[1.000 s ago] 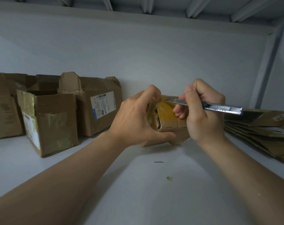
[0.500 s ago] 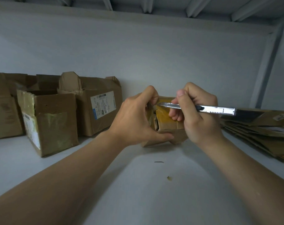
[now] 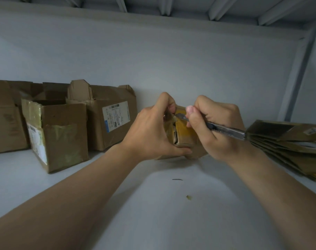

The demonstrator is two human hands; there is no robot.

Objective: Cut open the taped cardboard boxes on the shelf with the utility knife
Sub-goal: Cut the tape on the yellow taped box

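Note:
A small cardboard box [image 3: 182, 134] wrapped in yellow-brown tape stands on the white shelf [image 3: 153, 213] near the back wall. My left hand [image 3: 150, 130] grips its left side, thumb under the front and fingers over the top. My right hand [image 3: 218, 129] holds a silver utility knife [image 3: 225, 129] like a pen. The blade tip [image 3: 177, 116] touches the box's top left edge, close to my left fingertips. Both hands hide much of the box.
Three opened cardboard boxes stand at the left: a far-left one [image 3: 5, 120], a taped one [image 3: 58, 134] and a labelled one [image 3: 110, 116]. Flattened cardboard [image 3: 289, 141] is stacked at the right. Two small scraps [image 3: 188, 197] lie on the shelf in front.
My right hand has moved left and tilted the knife down, bringing the blade tip from above the box's middle to its top left edge. My left hand keeps its grip.

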